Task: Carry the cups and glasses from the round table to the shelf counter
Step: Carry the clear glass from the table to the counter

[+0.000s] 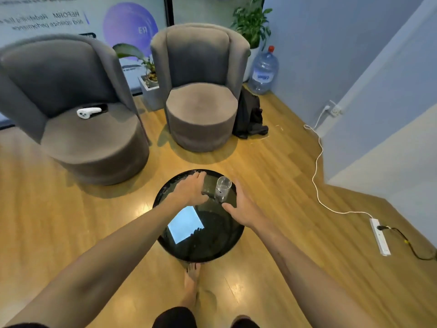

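A clear drinking glass point(223, 187) stands upright on the far right part of the round black glossy table point(208, 242). My left hand point(190, 189) hovers palm down just left of the glass, fingers spread, holding nothing. My right hand point(240, 207) is open just right of and nearer than the glass, thumb pointing at its base, not gripping it. No other cup shows on the table.
Two grey armchairs point(201, 91) stand beyond the table; the left one point(89, 129) carries a white controller point(88, 112). A black bag point(250, 114), a water jug point(263, 72) and plants sit at the back. A white cable and power strip point(379, 236) lie on the floor to the right.
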